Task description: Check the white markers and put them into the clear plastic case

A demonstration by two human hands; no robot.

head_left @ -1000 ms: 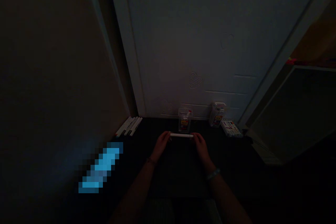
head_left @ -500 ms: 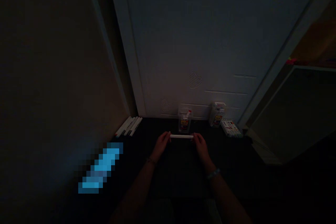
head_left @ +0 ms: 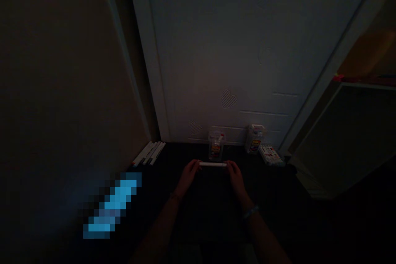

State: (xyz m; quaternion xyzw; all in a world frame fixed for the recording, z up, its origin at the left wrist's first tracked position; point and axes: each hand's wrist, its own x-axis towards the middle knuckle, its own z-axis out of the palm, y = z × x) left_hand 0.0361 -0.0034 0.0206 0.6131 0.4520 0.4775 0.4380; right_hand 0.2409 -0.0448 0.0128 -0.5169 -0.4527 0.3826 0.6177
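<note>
A white marker (head_left: 213,164) lies level between my two hands, above the dark table surface. My left hand (head_left: 191,170) pinches its left end and my right hand (head_left: 233,170) pinches its right end, so both tips are covered by fingers. Just behind the marker stands a clear plastic container (head_left: 215,147) with a coloured label; a red-tipped white marker (head_left: 221,137) sticks up inside it. The room is dim, and fine detail on the held marker does not show.
Several white markers (head_left: 149,153) lie side by side at the back left. At the back right stand another labelled clear container (head_left: 255,139) and a flat marker pack (head_left: 271,155). A pixelated bright blue patch (head_left: 116,204) is at the left. A white panel with hearts (head_left: 216,49) rises behind.
The whole view has shifted slightly, so things sit a little lower in the picture. Both hands keep the same hold on the marker.
</note>
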